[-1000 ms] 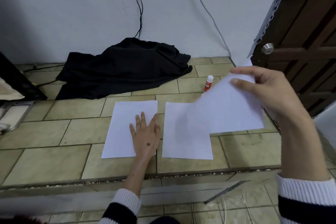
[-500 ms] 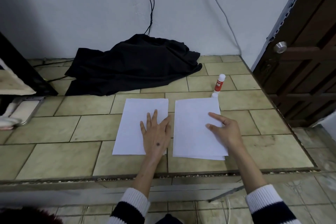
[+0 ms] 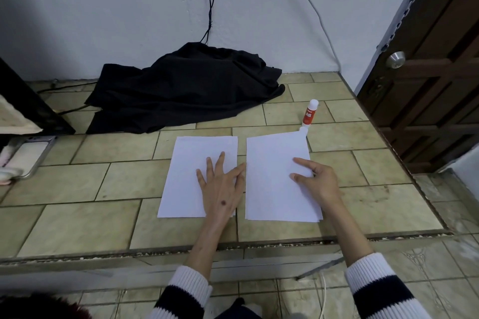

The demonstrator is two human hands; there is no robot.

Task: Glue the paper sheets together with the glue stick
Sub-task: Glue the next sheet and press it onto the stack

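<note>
Pressing flat, the left hand (image 3: 220, 186) spreads on one paper sheet (image 3: 191, 163); the right hand's (image 3: 318, 181) straight fingers rest on the stacked sheets (image 3: 272, 163).

Tiled platform (image 3: 77, 217): beige-green tiles, raised, rough front edge, wall behind. On it: left sheet (image 3: 191, 163), flat; right stack (image 3: 274, 163) of white sheets, just beside it with a narrow gap, lower edges slightly offset; glue stick (image 3: 309, 113), red with white cap, upright near the stack's far right corner; a small white piece (image 3: 303, 131) at that corner; black cloth (image 3: 186, 90), crumpled against the wall.
</note>
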